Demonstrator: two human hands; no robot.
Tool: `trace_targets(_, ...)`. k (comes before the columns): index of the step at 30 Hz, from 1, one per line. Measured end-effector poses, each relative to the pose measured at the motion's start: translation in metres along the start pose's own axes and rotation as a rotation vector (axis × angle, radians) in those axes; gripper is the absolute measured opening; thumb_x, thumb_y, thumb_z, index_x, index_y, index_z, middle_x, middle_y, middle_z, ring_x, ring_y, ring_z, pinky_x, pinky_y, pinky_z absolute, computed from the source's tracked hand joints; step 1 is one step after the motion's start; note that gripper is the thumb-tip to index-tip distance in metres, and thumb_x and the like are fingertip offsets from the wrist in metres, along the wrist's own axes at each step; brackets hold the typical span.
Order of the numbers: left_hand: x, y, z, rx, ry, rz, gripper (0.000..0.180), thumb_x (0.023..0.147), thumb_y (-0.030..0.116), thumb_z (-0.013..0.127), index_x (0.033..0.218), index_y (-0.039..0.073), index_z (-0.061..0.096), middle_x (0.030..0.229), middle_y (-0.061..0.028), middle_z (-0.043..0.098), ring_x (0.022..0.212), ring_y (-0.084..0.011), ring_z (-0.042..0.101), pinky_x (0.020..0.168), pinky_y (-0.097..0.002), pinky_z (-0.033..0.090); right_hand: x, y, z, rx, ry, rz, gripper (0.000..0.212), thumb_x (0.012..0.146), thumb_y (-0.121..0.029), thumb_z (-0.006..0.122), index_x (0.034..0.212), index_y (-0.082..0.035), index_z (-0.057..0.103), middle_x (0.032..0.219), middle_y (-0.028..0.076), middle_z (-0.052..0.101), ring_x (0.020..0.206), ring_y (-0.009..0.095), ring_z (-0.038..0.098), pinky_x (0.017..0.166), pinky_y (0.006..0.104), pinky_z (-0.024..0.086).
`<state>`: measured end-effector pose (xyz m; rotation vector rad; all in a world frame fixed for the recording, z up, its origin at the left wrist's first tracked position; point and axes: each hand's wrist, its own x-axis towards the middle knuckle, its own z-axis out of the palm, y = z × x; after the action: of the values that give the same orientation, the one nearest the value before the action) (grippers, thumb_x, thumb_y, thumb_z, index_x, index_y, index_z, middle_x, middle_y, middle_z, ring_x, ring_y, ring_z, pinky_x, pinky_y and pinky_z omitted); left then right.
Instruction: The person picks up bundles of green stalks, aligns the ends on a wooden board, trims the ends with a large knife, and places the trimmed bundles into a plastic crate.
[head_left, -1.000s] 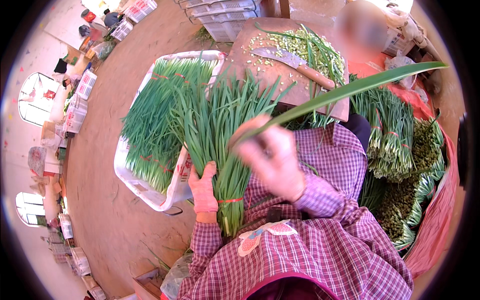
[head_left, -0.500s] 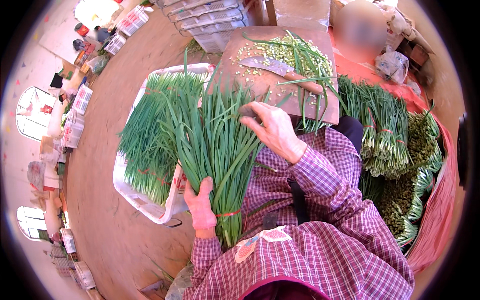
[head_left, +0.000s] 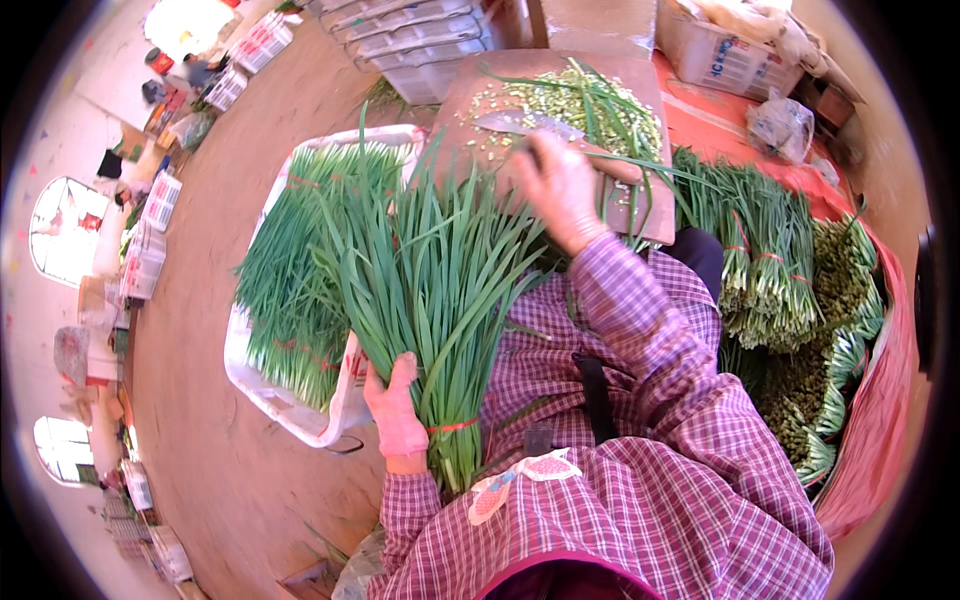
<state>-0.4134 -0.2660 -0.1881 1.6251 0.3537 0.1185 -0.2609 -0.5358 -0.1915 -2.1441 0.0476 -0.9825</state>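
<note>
My left hand (head_left: 398,410), in a pink glove, grips the lower part of a bunch of garlic chives (head_left: 440,290) just above its red band (head_left: 453,426). The leaves fan upward away from me, and the stem ends point toward my body. My right hand (head_left: 562,195) is raised over the near part of a brown board (head_left: 455,120), beside a knife (head_left: 525,123). Its fingers are smeared by motion, so whether they hold anything is hidden. The knife lies among chopped pale stem bits (head_left: 560,90) and loose green leaves (head_left: 610,115).
A white crate (head_left: 320,435) of banded chives stands at left. More chive bunches (head_left: 750,240) lie at right, beside a heap edged by a pink sheet (head_left: 870,440). Stacked crates (head_left: 430,60) stand behind the board; another crate (head_left: 735,60) and a plastic bag (head_left: 780,130) sit back right.
My right hand has left the bunch's leaf tips and moved away from me and right, toward the knife. The left hand still grips the chives. A head at the back right has gone from view.
</note>
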Motion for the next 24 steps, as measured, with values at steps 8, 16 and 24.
trace_targets(8,0.043,0.010,-0.037,-0.219,0.002,-0.118,0.043,0.090,0.029,0.060,0.120,-0.002,0.057,0.109,-0.0085,0.063,0.098,-0.0183,0.061,0.087,-0.0315,0.049,-0.038,-0.054,-0.044,0.008,-0.459,-0.560,0.090,0.059,-0.026,0.086,0.139,-0.017,0.044,0.126,0.012,0.052,0.117,0.031,0.052,0.097,0.0453,0.044)
trace_targets(16,0.055,0.067,-0.049,-0.537,-0.317,-0.224,0.044,0.099,0.029,0.047,0.133,0.002,0.050,0.126,-0.0128,0.060,0.110,-0.0229,0.061,0.093,-0.0366,0.052,-0.065,-0.124,-0.012,0.063,-0.637,-1.018,0.087,0.059,-0.025,0.081,0.138,-0.034,0.044,0.142,0.001,0.043,0.134,0.023,0.039,0.108,0.0520,0.032)
trace_targets(24,0.038,0.100,-0.077,-0.607,-0.439,-0.258,0.048,0.099,0.032,0.049,0.139,0.005,0.045,0.118,-0.0126,0.061,0.102,-0.0222,0.061,0.089,-0.0363,0.052,-0.009,-0.185,-0.008,0.399,-0.461,-1.081,0.091,0.049,-0.041,0.082,0.131,-0.015,0.051,0.123,0.004,0.056,0.118,0.024,0.054,0.109,0.0521,0.031)
